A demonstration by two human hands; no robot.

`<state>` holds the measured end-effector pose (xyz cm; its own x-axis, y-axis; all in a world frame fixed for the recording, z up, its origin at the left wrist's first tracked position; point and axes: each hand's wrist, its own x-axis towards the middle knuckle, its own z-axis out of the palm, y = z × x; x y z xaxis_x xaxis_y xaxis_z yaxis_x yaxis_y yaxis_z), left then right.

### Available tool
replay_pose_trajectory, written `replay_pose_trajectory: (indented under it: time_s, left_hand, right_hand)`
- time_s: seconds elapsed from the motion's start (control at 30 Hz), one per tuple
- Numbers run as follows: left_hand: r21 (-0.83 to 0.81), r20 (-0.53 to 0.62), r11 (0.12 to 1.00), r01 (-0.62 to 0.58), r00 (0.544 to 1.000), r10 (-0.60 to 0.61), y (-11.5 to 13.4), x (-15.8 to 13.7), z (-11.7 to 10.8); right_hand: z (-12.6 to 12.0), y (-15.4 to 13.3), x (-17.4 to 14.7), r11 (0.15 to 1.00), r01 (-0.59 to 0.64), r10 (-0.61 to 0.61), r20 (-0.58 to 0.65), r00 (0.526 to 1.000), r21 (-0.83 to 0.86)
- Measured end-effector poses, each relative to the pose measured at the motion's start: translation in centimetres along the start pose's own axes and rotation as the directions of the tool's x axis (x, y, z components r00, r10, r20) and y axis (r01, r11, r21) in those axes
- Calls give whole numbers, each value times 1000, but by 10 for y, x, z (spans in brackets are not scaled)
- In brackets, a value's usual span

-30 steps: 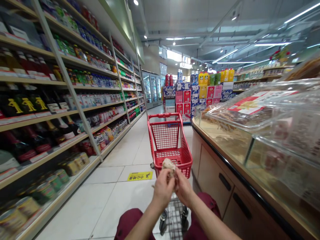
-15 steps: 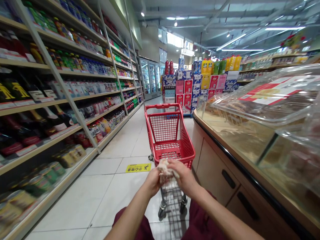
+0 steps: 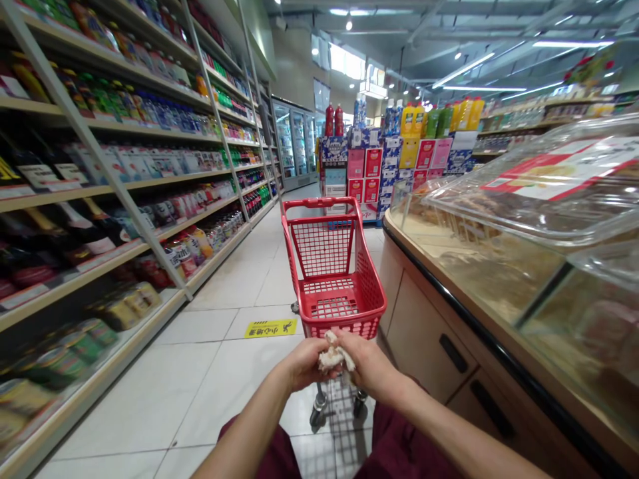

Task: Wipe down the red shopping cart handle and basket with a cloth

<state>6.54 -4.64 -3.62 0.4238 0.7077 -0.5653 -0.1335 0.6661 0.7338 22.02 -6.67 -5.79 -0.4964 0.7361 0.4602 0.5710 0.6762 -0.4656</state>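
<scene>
Supermarket aisle, head view. We held a crumpled off-white wad of soft material (image 3: pixel 333 357) between both hands at 6 o'clock in the view. Our left hand (image 3: pixel 304 364) was curled around the wad's left side, fingers closed on it; our right hand (image 3: pixel 367 362) pinched its right side from above, thumb and fingers pressed to it. The 2 hands nearly touched. Just beyond them, at 12 o'clock from the wad, stood a small red plastic shopping trolley (image 3: pixel 333 266) on the pale tiled floor (image 3: pixel 224 372). Stocked wooden shelves (image 3: pixel 100 199) ran along 9 o'clock; a glass-topped wooden counter (image 3: pixel 499 266) ran along 3 o'clock.
</scene>
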Motion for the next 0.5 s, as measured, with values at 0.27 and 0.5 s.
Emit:
replay_pose_trajectory:
  time_s: [0.27, 0.5]
  left_hand:
    - [-170, -103, 938, -301, 952, 287, -7, -22, -19]
    - [-63, 94, 974, -218, 970, 223, -30, -28, -19]
  right_hand:
    - [55, -22, 21, 997, -76, 78, -196, 977, 19]
    - [69, -29, 5, 992, -123, 116, -182, 976, -26]
